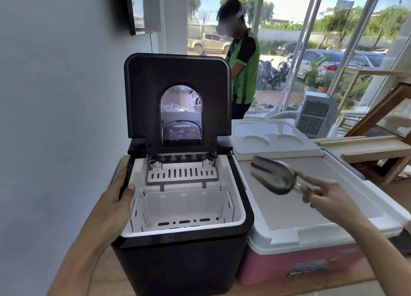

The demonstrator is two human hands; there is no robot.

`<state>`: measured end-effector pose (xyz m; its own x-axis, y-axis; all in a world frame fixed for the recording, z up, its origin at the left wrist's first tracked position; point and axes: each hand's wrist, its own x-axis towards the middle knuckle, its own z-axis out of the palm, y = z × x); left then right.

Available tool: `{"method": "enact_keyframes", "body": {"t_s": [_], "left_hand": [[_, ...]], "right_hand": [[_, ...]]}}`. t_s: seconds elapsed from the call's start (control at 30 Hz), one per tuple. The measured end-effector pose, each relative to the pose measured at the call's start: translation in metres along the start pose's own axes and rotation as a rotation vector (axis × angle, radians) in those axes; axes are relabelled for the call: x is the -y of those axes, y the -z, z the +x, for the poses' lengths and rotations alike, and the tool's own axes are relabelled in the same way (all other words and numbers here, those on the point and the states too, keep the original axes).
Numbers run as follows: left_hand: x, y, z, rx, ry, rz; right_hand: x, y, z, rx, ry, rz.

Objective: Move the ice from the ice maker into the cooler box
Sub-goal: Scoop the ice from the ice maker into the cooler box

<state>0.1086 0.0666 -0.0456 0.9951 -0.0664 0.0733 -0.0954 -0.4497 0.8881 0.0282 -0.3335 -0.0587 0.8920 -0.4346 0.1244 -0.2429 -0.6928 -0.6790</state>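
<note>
A black ice maker [178, 262] stands in front of me with its lid [178, 73] raised upright. Its white inner basket [182, 209] shows no ice. My left hand [117, 198] grips the maker's left rim, thumb over the white edge. To the right sits a pink cooler box [300, 264] with a white lid [300, 206] lying flat over it. My right hand [327, 198] holds a metal scoop [273, 175] by its handle above that lid, index finger stretched along it. The scoop looks empty.
A second white lid with two round cup recesses [273, 140] lies behind the cooler. A wall runs along the left. A person in a green and black shirt [242, 69] stands behind the ice maker. Wooden frames [367, 149] and a white fan unit [315, 113] are at the right.
</note>
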Motion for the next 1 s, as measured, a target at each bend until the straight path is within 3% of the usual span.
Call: {"method": "enact_keyframes", "body": {"t_s": [0.07, 0.17, 0.33, 0.47, 0.67, 1.0], "left_hand": [[0.000, -0.001, 0.000, 0.008, 0.001, 0.010], [0.001, 0.001, -0.001, 0.009, 0.000, 0.022], [0.003, 0.001, 0.000, 0.005, -0.007, 0.008], [0.001, 0.000, 0.000, 0.008, -0.021, 0.007], [0.000, -0.001, -0.001, 0.010, -0.010, 0.016], [0.009, -0.002, 0.002, 0.000, -0.028, 0.066]], "right_hand": [[0.024, 0.012, -0.005, 0.057, 0.050, 0.281], [0.077, 0.016, -0.016, 0.180, 0.263, 0.373], [0.135, -0.025, -0.021, 0.338, 0.574, -0.091], [0.158, -0.067, -0.022, 0.484, 0.666, -0.361], [0.156, -0.112, -0.016, 0.625, 0.583, -0.394], [0.152, -0.118, -0.016, 0.706, 0.456, -0.389]]}}
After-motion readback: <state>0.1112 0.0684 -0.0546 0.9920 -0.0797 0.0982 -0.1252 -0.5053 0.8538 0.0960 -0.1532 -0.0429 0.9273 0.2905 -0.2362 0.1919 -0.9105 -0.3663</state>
